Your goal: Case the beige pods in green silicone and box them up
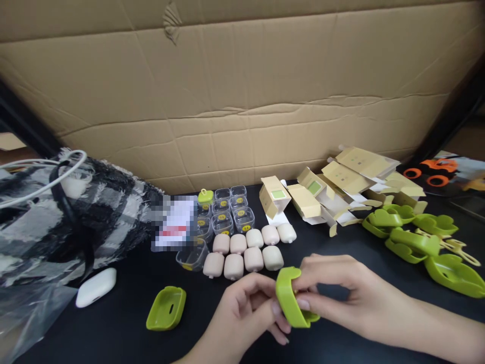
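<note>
The left hand point(252, 308) grips the green cup point(285, 298), the right hand point(341, 290) pinching at its open side! Another cup point(163, 312) sits beyond, near the white case point(96, 288).

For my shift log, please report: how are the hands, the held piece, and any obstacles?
Left fingers gripping green piece; right fingers at its open side, grip partly hidden. Piece tilted. Pale cases just beyond, not blocking.
</note>
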The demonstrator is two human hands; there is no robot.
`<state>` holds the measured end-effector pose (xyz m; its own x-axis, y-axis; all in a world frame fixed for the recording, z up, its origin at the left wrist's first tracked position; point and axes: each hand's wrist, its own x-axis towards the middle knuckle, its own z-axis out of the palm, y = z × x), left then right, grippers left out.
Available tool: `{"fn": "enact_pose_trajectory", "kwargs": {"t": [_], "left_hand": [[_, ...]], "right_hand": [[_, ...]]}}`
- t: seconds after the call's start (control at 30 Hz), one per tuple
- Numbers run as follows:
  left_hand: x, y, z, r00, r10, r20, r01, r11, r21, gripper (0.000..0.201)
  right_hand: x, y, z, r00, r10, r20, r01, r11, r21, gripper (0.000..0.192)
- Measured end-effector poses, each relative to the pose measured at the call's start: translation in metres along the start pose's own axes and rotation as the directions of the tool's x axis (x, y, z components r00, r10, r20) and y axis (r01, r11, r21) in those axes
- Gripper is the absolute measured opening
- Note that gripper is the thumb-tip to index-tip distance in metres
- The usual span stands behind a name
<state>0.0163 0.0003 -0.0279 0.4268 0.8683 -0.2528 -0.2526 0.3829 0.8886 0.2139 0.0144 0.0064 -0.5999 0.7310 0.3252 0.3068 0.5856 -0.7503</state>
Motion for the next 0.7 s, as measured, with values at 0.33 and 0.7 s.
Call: {"fn": "enact_pose_trajectory", "kwargs": {"t": [0.33, 0.7], "left_hand": [[0.0, 0.002, 0.0, 0.998, 0.02, 0.06, -0.021, 1.0, 0.003, 0.043], [0.004, 0.007, 0.007, 1.0, -0.021, 0.001, 0.021, 0.998, 0.059, 0.056]], "right_hand": [[-0.006, -0.001, 0.0, 0.999, -0.027, -0.026, 0.027, 1.0, -0.006, 0.085], [-0.011, 0.0, 0.014, 0.999, 0.033, 0.027, -0.036, 0.995, 0.098, 0.044]]}}
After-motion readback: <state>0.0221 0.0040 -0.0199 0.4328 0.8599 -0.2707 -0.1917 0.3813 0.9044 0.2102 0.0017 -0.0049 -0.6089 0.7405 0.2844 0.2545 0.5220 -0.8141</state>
